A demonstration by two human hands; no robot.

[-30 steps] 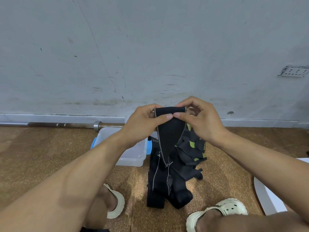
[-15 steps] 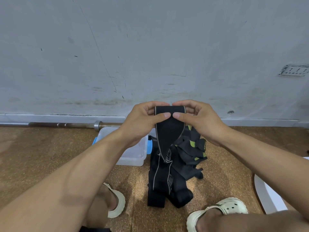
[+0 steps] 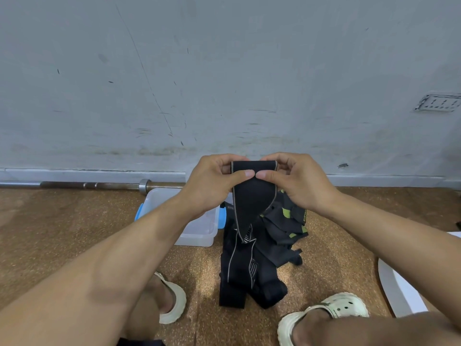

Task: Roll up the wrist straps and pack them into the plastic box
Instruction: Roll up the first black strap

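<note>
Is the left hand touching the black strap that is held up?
Touching. The head view shows the left hand pinching the top edge of the black strap, its thumb pressed on the front face.

Both forearms I see are bare from the elbow down, no sleeves, watch or bands on either wrist. My left hand (image 3: 214, 183) and right hand (image 3: 296, 183) wear no gloves or rings that I can make out; the thumbnails are short and plain. On my feet are pale cream foam clogs: the left clog (image 3: 174, 299) smooth-sided, the right clog (image 3: 341, 308) with round vent holes across its top and a heel strap.
</note>
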